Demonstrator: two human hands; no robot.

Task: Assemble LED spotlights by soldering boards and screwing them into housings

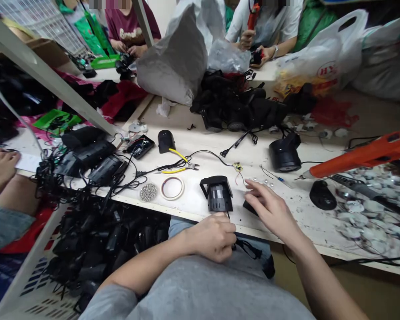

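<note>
A black lamp-like housing with a bracket lies near the table's front edge. Just below it, my left hand is closed around its black cable, whose loose loops show beside the hand. To the right, my right hand reaches over the table with fingers stretched out. Under those fingers sits a flat black piece, mostly hidden; whether they touch it I cannot tell. Beyond the fingertips lie a small circuit board with thin wires and several small clear lenses.
Yellow-handled cutters, a tape roll and a dish of screws lie to the left. An orange electric screwdriver juts in from the right above white parts. A basket of black housings stands below left. Co-workers sit opposite and left.
</note>
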